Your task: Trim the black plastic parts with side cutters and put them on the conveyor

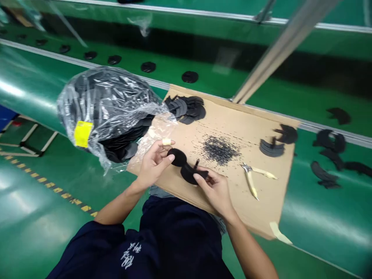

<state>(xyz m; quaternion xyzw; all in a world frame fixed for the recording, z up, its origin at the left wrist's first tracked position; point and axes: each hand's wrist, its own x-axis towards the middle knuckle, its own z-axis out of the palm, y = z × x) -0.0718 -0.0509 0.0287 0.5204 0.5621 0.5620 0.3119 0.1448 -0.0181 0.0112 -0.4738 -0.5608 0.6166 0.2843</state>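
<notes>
From my end of the feed, I have the left hand (157, 161) pinching a black disc (178, 157) by its left edge, thumb against index finger, so the disc sits just to the right of that hand. The right hand (213, 190) has its thumb and fingers closed on the right end of a curved black piece (192, 174), which reaches out to the left of it, toward the disc. The two parts meet between my hands (whether they are joined, I can't tell), held over the near edge of a cardboard sheet (232, 120) on the green surface (314, 205).

Beyond the right hand I see a scatter of black bits (221, 150), with pliers (248, 170) to the right of it, their handles apart. A clear plastic bag (107, 97) full of dark pieces stands beyond the left hand, and a pile of black parts (190, 109) lies near the cardboard's far left corner.
</notes>
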